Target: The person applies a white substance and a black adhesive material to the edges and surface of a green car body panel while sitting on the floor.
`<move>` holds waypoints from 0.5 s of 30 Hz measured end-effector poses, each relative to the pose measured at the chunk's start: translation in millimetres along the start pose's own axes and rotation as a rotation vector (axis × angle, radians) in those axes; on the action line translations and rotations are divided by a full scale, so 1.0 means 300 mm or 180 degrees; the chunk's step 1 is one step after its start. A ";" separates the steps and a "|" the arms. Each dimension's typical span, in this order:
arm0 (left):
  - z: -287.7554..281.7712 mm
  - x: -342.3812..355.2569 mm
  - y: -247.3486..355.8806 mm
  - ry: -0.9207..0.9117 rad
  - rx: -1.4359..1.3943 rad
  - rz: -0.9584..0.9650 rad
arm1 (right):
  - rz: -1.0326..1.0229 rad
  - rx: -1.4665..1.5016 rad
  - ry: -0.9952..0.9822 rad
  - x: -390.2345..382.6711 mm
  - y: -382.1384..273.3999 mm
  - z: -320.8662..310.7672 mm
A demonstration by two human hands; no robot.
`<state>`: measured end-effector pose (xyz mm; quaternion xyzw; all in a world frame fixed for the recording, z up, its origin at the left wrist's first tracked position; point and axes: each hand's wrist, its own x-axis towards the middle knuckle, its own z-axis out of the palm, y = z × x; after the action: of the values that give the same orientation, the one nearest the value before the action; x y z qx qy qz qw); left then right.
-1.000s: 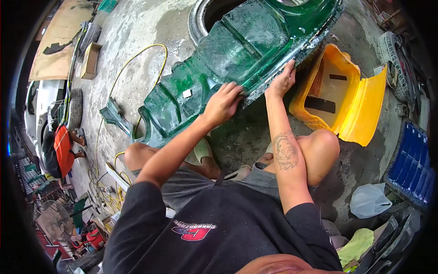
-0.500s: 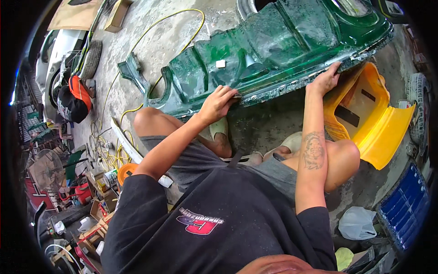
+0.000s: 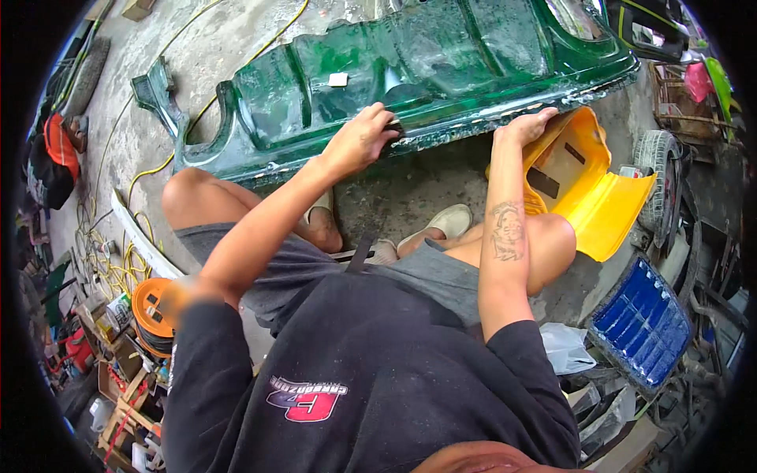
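A long green moulded panel (image 3: pixel 355 59), glossy and ribbed with a rough, flaky near edge, lies tilted across the space before my knees. My left hand (image 3: pixel 361 142) is closed at the middle of that near edge, pinching a small dark piece too hidden to name. Farther right, my right hand (image 3: pixel 523 128) grips the rough edge from below, its fingers partly under it. A small white square (image 3: pixel 338 80) rests on the panel's surface. Close by my right forearm stands a yellow moulded shell (image 3: pixel 603 205) with dark slots inside.
An orange cable reel (image 3: pixel 151 306) sits by my left elbow, with yellow hose (image 3: pixel 130 268) tangled beyond it. To the right are a tyre (image 3: pixel 656 169), a blue ribbed panel (image 3: pixel 643 323) and a white plastic bag (image 3: pixel 566 347). Boxes and tools crowd the lower left.
The view has turned to the right, so the scene sits farther left. My left hand has slid a little rightward along the panel's edge. My right hand's grip sits lower on the edge.
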<state>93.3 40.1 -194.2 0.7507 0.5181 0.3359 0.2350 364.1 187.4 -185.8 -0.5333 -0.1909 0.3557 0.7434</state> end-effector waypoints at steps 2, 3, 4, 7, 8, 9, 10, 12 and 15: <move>0.020 0.065 0.044 -0.0342 0.0150 -0.0010 | 0.0254 -0.0278 0.0132 -0.031 -0.040 0.015; 0.086 0.144 0.080 -0.0117 0.0016 0.0250 | 0.0155 -0.0139 0.0051 0.016 0.002 -0.019; 0.148 0.239 0.125 -0.0113 -0.0139 0.0299 | 0.0138 -0.0252 0.0199 -0.010 0.007 -0.001; 0.312 0.524 0.222 0.0571 0.0120 0.0598 | 0.0039 -0.0624 -0.0157 -0.059 0.024 0.027; 0.322 0.576 0.283 0.0215 0.0108 0.0447 | 0.0189 -0.0298 -0.0217 -0.033 0.019 -0.005; 0.324 0.586 0.280 0.0420 -0.0073 0.0589 | 0.0084 -0.0183 -0.0204 -0.023 0.012 0.004; 0.324 0.569 0.268 0.0597 -0.0252 0.0700 | 0.0011 -0.0081 -0.0175 -0.022 0.008 0.003; 0.266 0.440 0.233 0.0354 -0.0486 0.0569 | 0.0128 0.0317 0.0029 0.009 -0.009 -0.024; 0.149 0.268 0.159 0.0164 -0.0368 0.0302 | 0.0026 0.0556 -0.0035 -0.029 -0.047 0.025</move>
<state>175.5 98.2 -169.4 0.7506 0.4676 0.3953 0.2483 358.0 183.4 -169.2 -0.4652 -0.1610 0.3769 0.7846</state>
